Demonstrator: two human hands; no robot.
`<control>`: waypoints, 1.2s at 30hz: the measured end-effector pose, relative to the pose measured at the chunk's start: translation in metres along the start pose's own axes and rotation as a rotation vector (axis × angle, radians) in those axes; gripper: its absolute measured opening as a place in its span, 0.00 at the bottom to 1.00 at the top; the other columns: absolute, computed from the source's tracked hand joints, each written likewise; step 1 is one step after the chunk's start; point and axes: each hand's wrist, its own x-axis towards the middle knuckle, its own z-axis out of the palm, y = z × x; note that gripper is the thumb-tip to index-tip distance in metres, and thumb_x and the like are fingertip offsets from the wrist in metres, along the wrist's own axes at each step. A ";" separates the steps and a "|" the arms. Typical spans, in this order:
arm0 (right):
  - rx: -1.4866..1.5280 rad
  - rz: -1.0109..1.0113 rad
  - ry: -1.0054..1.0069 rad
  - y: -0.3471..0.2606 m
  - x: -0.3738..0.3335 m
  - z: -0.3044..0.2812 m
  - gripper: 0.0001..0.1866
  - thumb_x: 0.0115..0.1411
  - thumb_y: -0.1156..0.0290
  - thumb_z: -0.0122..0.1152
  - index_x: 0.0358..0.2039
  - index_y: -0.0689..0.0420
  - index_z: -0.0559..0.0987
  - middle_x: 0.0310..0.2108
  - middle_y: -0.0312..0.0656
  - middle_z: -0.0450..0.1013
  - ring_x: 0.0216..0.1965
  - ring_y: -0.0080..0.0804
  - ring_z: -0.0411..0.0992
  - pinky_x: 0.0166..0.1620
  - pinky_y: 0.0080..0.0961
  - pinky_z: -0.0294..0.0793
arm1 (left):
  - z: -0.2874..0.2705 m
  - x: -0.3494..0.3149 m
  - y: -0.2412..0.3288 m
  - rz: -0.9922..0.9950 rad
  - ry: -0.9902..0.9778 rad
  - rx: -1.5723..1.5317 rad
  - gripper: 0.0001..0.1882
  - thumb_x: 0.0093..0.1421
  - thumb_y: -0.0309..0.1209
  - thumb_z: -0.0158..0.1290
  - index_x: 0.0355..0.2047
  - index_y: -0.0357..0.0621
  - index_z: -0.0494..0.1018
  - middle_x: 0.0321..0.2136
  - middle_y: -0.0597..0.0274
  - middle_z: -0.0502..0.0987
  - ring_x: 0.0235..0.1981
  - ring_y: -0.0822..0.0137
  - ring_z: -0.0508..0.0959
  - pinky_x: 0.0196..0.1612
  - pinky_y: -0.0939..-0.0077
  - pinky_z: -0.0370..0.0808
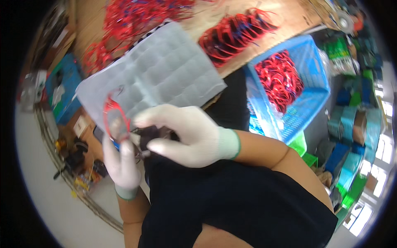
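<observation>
Red wire loop [111, 106] is up at the left hand [124, 163], standing above the fingertips and over the lower left part of a grey padded sheet [165, 68]. So, room to move: the sheet is pretty much bare, and its near edge runs just beyond the hands. Past its far edge there's a loose red wire pile [136, 16] on the wooden counter [295, 14], and off its right corner a long row of bundled red wires [233, 37], so that side is tighter. The blue basket [314, 58] sits to the right, clear of the right hand [188, 132], with more red wires heaped inside.

Hands-wise, both wear white gloves. The left comes up from below, fingers pointing up, its grip closed on the loop's lower end. The right reaches in from the right, wrist roughly level, thumb below and fingers curled above, its grip pinching a small dark piece [149, 135] right beside the left fingertips; blur hides what that piece is exactly
</observation>
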 end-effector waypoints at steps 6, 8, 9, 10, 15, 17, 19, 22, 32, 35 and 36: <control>-0.316 -0.233 0.166 0.013 -0.002 -0.006 0.19 0.58 0.78 0.66 0.50 0.57 0.79 0.40 0.46 0.79 0.36 0.41 0.80 0.39 0.29 0.79 | 0.016 -0.002 -0.003 -0.066 -0.223 0.202 0.20 0.73 0.31 0.41 0.60 0.32 0.64 0.45 0.61 0.74 0.42 0.75 0.73 0.48 0.80 0.69; -0.327 -0.225 0.184 0.010 -0.002 -0.009 0.16 0.57 0.76 0.68 0.47 0.57 0.81 0.37 0.45 0.79 0.36 0.41 0.80 0.37 0.30 0.79 | 0.016 0.002 -0.005 0.071 -0.237 0.277 0.19 0.73 0.32 0.40 0.58 0.32 0.66 0.43 0.62 0.75 0.38 0.78 0.72 0.43 0.82 0.69; -0.369 -0.236 0.183 0.008 -0.001 -0.012 0.17 0.57 0.76 0.68 0.47 0.57 0.81 0.36 0.45 0.78 0.35 0.41 0.80 0.36 0.30 0.79 | 0.015 0.003 -0.007 0.058 -0.238 0.255 0.19 0.74 0.32 0.40 0.57 0.32 0.66 0.43 0.62 0.75 0.38 0.78 0.72 0.43 0.81 0.69; -0.412 -0.247 0.179 0.007 0.000 -0.015 0.17 0.56 0.76 0.68 0.47 0.57 0.81 0.36 0.45 0.78 0.35 0.41 0.80 0.36 0.29 0.79 | 0.015 0.004 -0.009 0.045 -0.238 0.231 0.18 0.74 0.33 0.40 0.57 0.32 0.67 0.42 0.62 0.75 0.38 0.78 0.72 0.43 0.81 0.69; -0.064 -0.039 0.261 0.009 -0.003 -0.003 0.11 0.59 0.74 0.64 0.42 0.61 0.79 0.36 0.44 0.77 0.36 0.37 0.79 0.40 0.33 0.78 | 0.016 -0.005 -0.007 0.111 -0.126 0.315 0.16 0.73 0.33 0.43 0.53 0.33 0.70 0.37 0.61 0.77 0.36 0.74 0.75 0.43 0.76 0.74; 0.230 0.180 0.293 0.005 -0.003 -0.001 0.11 0.62 0.70 0.64 0.41 0.63 0.79 0.35 0.42 0.77 0.35 0.30 0.77 0.38 0.30 0.77 | 0.012 0.005 0.000 0.357 -0.253 0.473 0.14 0.71 0.31 0.47 0.49 0.34 0.74 0.32 0.56 0.85 0.34 0.61 0.86 0.41 0.69 0.80; 0.321 0.400 0.137 -0.001 -0.002 -0.015 0.15 0.63 0.64 0.63 0.40 0.65 0.79 0.33 0.41 0.76 0.32 0.26 0.75 0.35 0.26 0.75 | 0.011 0.007 0.007 0.233 -0.372 0.227 0.15 0.70 0.32 0.50 0.51 0.36 0.74 0.33 0.57 0.85 0.34 0.59 0.86 0.40 0.68 0.80; 0.490 0.607 0.000 -0.002 0.000 -0.017 0.18 0.64 0.61 0.61 0.37 0.68 0.79 0.27 0.41 0.75 0.26 0.23 0.70 0.32 0.21 0.69 | 0.007 0.006 0.008 0.169 -0.436 0.177 0.08 0.68 0.29 0.51 0.40 0.36 0.75 0.26 0.59 0.82 0.25 0.61 0.83 0.30 0.71 0.79; 0.511 0.523 0.004 0.016 -0.009 -0.006 0.17 0.65 0.62 0.59 0.31 0.67 0.76 0.22 0.39 0.70 0.22 0.22 0.64 0.27 0.21 0.62 | 0.004 -0.002 0.000 0.381 -0.236 0.286 0.05 0.66 0.24 0.52 0.40 0.37 0.76 0.21 0.56 0.75 0.19 0.55 0.77 0.23 0.67 0.72; 0.618 0.433 -0.035 0.014 -0.011 -0.005 0.16 0.64 0.63 0.62 0.32 0.67 0.77 0.23 0.41 0.71 0.22 0.24 0.65 0.27 0.23 0.63 | 0.002 -0.002 0.006 0.264 -0.284 0.068 0.05 0.67 0.25 0.52 0.36 0.36 0.76 0.17 0.59 0.72 0.16 0.63 0.75 0.22 0.71 0.70; 0.607 0.420 -0.042 0.014 -0.012 -0.004 0.16 0.63 0.64 0.62 0.32 0.67 0.77 0.23 0.42 0.72 0.22 0.25 0.65 0.27 0.23 0.64 | 0.002 -0.002 0.008 0.244 -0.285 0.058 0.06 0.67 0.25 0.51 0.35 0.36 0.76 0.17 0.61 0.73 0.16 0.66 0.75 0.22 0.73 0.70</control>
